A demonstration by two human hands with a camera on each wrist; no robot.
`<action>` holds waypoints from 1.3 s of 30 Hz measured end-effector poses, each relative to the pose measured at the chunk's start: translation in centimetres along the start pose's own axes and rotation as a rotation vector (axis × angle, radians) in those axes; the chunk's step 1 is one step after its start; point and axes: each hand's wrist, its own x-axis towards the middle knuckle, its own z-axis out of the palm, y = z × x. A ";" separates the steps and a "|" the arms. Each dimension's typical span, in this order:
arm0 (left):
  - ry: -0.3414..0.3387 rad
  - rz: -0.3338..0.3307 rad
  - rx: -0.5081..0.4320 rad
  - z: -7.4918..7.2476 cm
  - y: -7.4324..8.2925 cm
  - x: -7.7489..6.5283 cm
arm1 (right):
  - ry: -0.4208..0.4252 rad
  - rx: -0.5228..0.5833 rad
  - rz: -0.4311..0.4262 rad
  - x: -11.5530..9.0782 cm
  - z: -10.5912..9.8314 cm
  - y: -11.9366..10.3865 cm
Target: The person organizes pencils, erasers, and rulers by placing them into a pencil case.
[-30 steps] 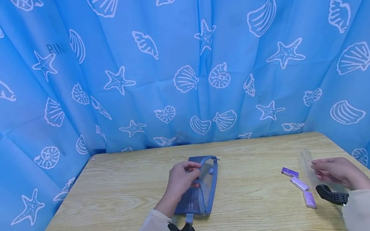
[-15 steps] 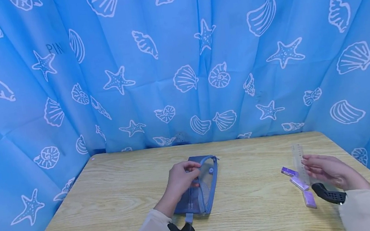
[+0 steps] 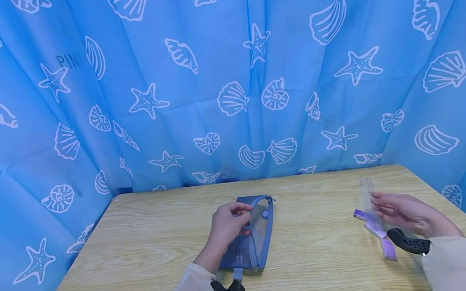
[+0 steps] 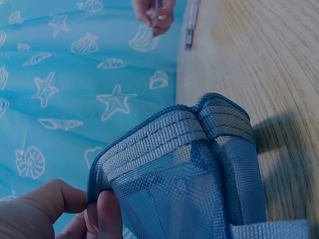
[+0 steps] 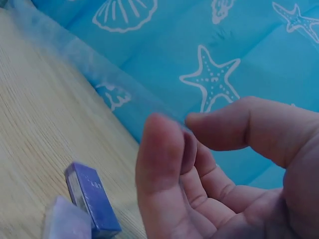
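A blue-grey mesh zipper pouch (image 3: 264,237) stands on the table with its zipped mouth spread apart. My left hand (image 3: 228,226) pinches the pouch's edge between thumb and fingers; the left wrist view shows the grip on its zipper side (image 4: 149,139). Faint shapes show through the mesh. Farther right, my right hand (image 3: 406,212) pinches a clear ruler (image 3: 366,190) between thumb and index finger, over the small purple boxes. In the right wrist view the ruler (image 5: 94,64) is blurred and slants up to the left.
Three small purple boxes, a darker one (image 3: 362,214), a paler one (image 3: 375,230) and another (image 3: 389,250), lie in a row by the right hand. A blue curtain (image 3: 209,81) with white shells hangs behind the wooden table (image 3: 141,250).
My right hand has moved left and slightly away from me, carrying the ruler from right of the purple boxes to over them. The left hand and pouch have stayed put.
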 end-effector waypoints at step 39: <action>0.004 -0.012 0.006 0.0 0.0 0.0 | -0.118 -0.272 0.028 6.4 9.0 3.9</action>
